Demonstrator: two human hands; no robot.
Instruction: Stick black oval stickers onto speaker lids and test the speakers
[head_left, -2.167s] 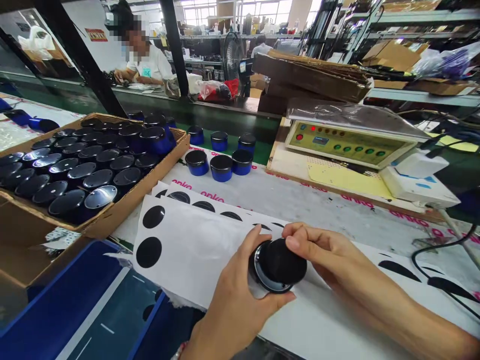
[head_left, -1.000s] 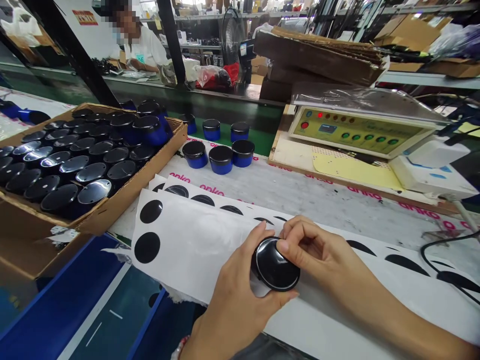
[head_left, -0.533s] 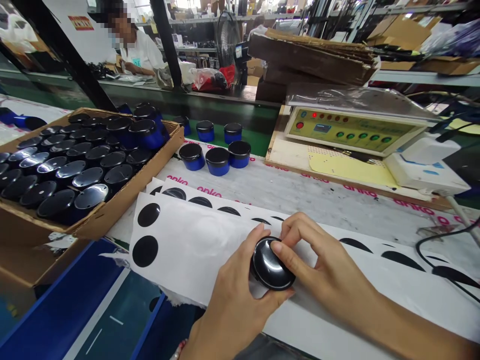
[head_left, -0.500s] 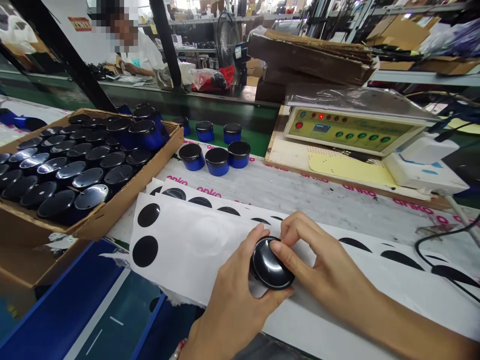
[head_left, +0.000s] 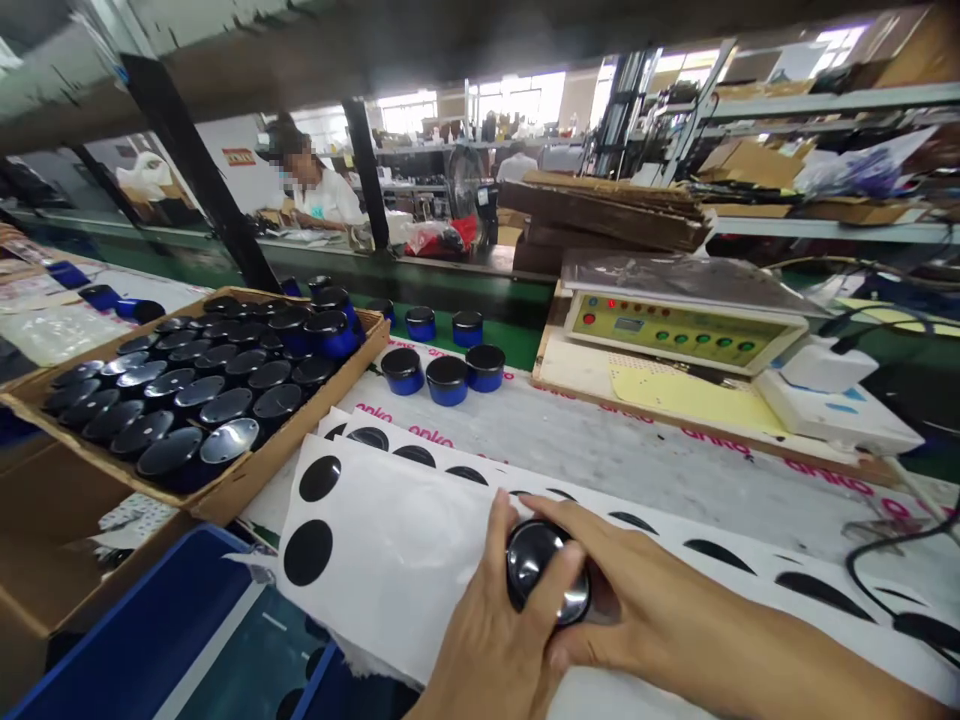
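One jar (head_left: 541, 572), black lid, at 6 o'clock over the sticker sheet (head_left: 405, 545). Left hand (head_left: 487, 645) grips its 9 o'clock side, right hand (head_left: 645, 612) grips from 3 o'clock. Cardboard box (head_left: 315, 415) at 10 o'clock.

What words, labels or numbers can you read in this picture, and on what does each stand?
"anko": pink print, repeated on the white table cover.
Red sign on the far wall: too blurred to read.
Cream control panel with coloured buttons: labels too small to read.
Glossy black-lidded round jar between left hand and right hand: no text visible.
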